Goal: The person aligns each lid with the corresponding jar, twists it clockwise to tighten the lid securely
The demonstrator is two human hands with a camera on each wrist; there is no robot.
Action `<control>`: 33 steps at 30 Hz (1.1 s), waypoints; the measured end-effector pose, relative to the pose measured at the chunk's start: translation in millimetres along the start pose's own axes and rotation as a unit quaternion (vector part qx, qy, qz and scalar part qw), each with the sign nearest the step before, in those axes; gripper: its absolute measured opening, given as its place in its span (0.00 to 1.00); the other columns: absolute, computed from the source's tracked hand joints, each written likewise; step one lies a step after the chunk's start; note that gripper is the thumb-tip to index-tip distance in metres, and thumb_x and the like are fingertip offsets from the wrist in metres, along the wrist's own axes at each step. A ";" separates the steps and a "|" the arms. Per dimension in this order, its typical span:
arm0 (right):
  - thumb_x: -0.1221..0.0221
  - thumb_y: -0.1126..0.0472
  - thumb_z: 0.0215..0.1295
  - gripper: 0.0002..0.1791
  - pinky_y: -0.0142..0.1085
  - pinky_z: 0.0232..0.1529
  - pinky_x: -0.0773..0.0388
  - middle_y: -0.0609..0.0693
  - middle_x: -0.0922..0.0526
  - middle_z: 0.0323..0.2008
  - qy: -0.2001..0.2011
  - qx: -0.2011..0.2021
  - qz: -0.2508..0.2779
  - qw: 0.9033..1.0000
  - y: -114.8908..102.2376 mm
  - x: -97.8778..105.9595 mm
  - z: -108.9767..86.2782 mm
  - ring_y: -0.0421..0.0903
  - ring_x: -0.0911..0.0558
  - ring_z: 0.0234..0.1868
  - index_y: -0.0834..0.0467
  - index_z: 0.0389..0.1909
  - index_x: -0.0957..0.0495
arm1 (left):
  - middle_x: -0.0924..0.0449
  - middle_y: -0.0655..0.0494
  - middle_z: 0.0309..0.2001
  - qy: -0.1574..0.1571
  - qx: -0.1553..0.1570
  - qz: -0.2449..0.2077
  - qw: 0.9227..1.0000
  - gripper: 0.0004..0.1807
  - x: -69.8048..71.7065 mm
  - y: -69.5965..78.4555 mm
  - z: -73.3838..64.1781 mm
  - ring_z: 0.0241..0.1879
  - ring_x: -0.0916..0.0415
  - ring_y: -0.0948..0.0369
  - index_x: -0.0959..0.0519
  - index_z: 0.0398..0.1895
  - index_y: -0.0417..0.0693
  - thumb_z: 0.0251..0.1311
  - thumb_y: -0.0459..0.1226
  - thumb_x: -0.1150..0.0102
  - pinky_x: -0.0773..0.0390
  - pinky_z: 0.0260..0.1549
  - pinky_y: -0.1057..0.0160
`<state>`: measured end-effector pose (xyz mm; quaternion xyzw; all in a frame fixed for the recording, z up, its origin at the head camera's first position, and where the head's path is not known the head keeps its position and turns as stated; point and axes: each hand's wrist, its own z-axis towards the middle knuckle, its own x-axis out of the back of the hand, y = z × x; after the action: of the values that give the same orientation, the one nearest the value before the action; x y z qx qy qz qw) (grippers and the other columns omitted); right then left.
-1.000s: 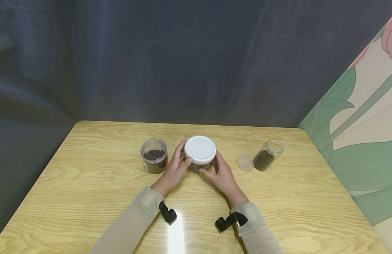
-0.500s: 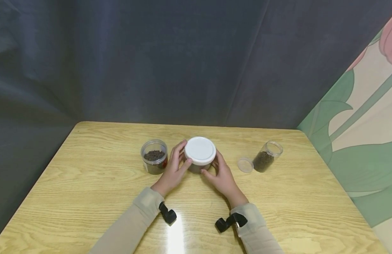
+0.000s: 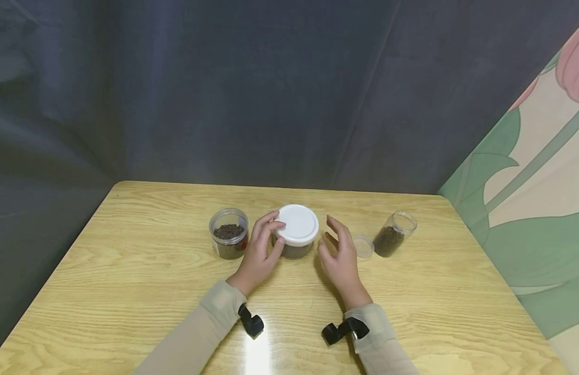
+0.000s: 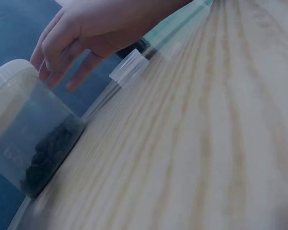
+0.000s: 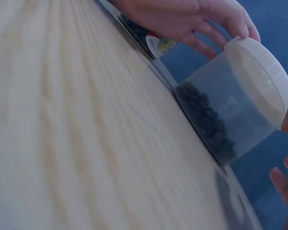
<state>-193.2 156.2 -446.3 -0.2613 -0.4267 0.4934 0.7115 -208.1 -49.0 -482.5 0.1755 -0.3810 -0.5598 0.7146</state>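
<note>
A clear plastic jar [image 3: 296,251] with a white lid [image 3: 297,223] and dark pieces in its base stands upright at mid-table. At its left side, my left hand [image 3: 259,255] touches the lid's rim with relaxed fingers and thumb. My right hand [image 3: 341,260] is off to the jar's right, apart from it, fingers bent loosely around nothing. Both wrist views show the jar from the side; in the right wrist view the left fingertips meet the lid's edge [image 5: 259,62].
An uncovered jar [image 3: 229,242] of dark granules stands left of the left hand. On the right, a slimmer uncovered jar [image 3: 389,238] of dark contents is beside a flat clear lid [image 3: 363,247]. Dark cloth [image 3: 271,94] hangs behind the wooden table [image 3: 144,271].
My right hand has let go of the white-lidded jar and moved right. The left fingers have loosened and shifted onto the lid's edge. The jar stays in place.
</note>
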 end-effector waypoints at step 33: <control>0.46 0.76 0.57 0.26 0.39 0.70 0.39 0.73 0.30 0.60 0.257 0.128 -0.105 0.952 -30.9 97.9 27.5 0.53 0.33 0.66 0.77 0.59 0.30 | 0.34 0.42 0.67 -0.164 -0.136 0.068 0.975 0.21 -54.7 75.4 22.2 0.68 0.34 0.50 0.28 0.62 0.39 0.68 0.34 0.43 0.32 0.67 0.60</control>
<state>-187.6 233.8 -373.9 -0.2400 -0.1875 0.3820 0.8725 -178.9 29.4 -436.2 -0.0437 -0.4244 -0.5780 0.6956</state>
